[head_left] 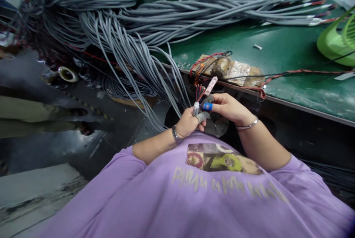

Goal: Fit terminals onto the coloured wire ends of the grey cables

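Observation:
Just in front of my body, my left hand (189, 122) is closed round the ends of grey cables (195, 109). White wrapping sits at the top of these ends, and a bunch of thin coloured wires (200, 92) fans out above it. My right hand (229, 108) meets it from the right, its thumb and fingers pinched together. By its thumb tip shows a small blue piece (206, 106) with an orange mark; whether it is held or worn cannot be made out. Grey wrapping covers some fingertips. A pinkish-white strip (211, 85) sticks up beside the wires.
Long grey cables (194, 16) lie across the green table (296, 53) and hang over its edge. A taped cardboard piece (244, 73) with red and black wires sits at that edge. At the right is a green basket (335, 40). Another person's legs (30, 116) stand left.

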Demonstrator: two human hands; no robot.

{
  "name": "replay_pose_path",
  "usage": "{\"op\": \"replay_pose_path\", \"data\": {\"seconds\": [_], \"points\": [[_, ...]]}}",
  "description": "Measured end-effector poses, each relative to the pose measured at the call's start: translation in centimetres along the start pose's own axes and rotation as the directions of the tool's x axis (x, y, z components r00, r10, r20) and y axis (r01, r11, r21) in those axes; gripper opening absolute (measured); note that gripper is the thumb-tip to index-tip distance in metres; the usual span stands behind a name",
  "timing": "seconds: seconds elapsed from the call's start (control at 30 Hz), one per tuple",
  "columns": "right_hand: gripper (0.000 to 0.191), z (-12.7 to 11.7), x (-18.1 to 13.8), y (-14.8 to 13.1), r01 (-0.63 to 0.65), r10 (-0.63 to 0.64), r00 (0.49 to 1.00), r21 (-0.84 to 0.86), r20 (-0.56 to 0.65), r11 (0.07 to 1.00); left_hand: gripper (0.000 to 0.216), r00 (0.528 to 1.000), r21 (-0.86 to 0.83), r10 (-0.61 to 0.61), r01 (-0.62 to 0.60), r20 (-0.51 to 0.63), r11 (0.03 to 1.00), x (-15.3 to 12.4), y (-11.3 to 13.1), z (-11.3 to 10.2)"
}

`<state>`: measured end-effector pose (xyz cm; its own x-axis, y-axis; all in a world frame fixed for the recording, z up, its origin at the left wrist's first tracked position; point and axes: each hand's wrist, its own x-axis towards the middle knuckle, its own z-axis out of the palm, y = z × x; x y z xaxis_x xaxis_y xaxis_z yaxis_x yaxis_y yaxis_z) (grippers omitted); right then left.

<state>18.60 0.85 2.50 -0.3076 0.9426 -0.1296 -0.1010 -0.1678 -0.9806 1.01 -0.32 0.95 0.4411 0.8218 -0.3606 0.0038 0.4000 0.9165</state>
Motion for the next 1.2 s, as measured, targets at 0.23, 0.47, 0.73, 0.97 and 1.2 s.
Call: {"op": "replay_pose_path", "data": {"seconds": [0.23, 0.47, 0.73, 0.97, 1.2], "points": [[0.047, 0.6, -1.2, 2.5, -0.009, 0.034, 0.985, 0.149, -0.168, 0.989, 0.048, 0.984, -0.227, 0.019, -0.06, -0.179, 0.972, 0.2, 0.3, 0.3], [0.04, 2.8, -1.1, 2.0, 0.119, -0.073, 0.958, 0.152, -0.277, 0.981, 0.051, 1.0, -0.147, -0.024, 0.023, 0.001, 0.989, 0.3, 0.0, -0.1], [0.036, 2.6, -0.8, 0.7, 0.062, -0.04, 0.978, 0.103, -0.206, 0.993, 0.05, 0.998, -0.139, 0.011, -0.018, -0.055, 0.99, -0.1, -0.6, -0.2], [0.036, 2.9, -0.9, 1.7, 0.075, -0.024, 0.957, 0.168, -0.288, 0.983, 0.052, 0.985, -0.237, 0.013, -0.054, -0.171, 0.97, 0.2, -0.2, 0.3], [0.033, 2.6, -0.7, 2.3, 0.053, 0.028, 0.939, 0.226, -0.341, 0.973, 0.05, 0.978, -0.238, 0.034, -0.084, -0.208, 0.968, 0.3, -0.2, 0.3]]}}
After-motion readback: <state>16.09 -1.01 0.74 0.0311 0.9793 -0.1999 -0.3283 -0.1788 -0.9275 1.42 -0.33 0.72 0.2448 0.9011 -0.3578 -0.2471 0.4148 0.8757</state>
